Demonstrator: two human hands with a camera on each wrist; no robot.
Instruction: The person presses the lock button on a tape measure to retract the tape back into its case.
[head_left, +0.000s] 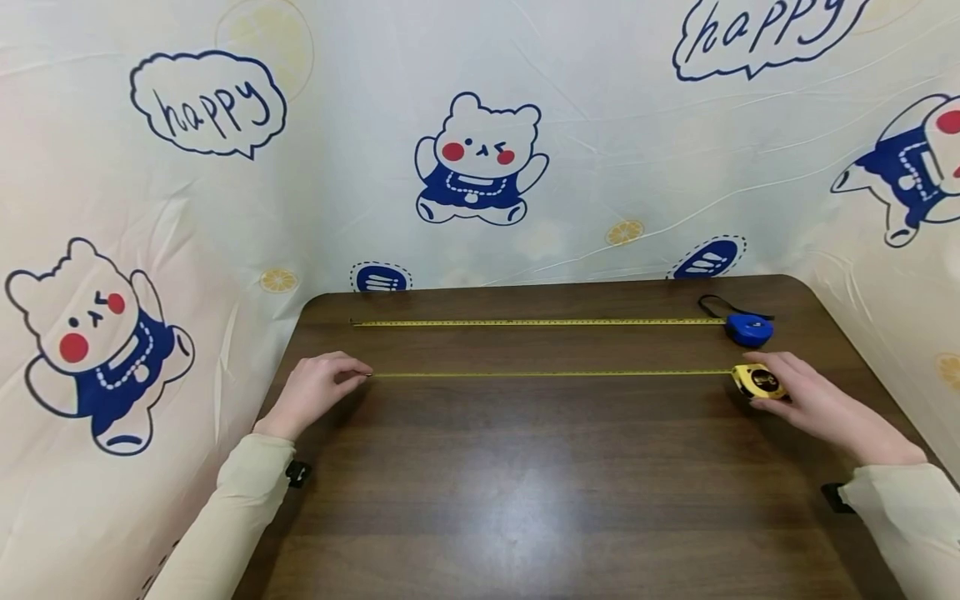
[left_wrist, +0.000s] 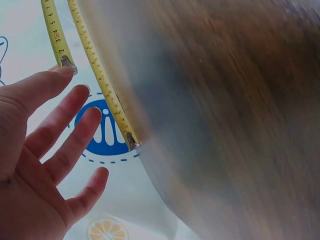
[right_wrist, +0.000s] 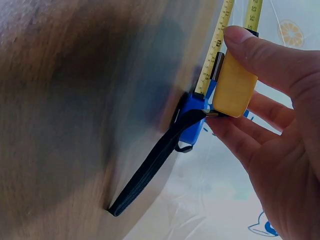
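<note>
My right hand (head_left: 825, 408) grips a yellow tape measure (head_left: 759, 382), thumb and fingers on opposite sides of its case. From it a yellow blade (head_left: 551, 374) runs straight out above the brown table to my left hand (head_left: 318, 387). There the thumb and index finger pinch the metal hook (left_wrist: 67, 62) at the blade's end, while the other fingers spread loosely in the left wrist view. Behind lies a blue tape measure (head_left: 750, 330), untouched, its own blade (head_left: 540, 322) drawn out to the left, roughly parallel. A black strap (right_wrist: 155, 155) hangs beside the cases in the right wrist view.
The brown wooden table (head_left: 517, 475) has rounded back corners. Pale cloth (head_left: 600, 150) printed with bears, speech bubbles and orange slices surrounds it at the back and both sides. A black strap (head_left: 716, 302) loops behind the blue case.
</note>
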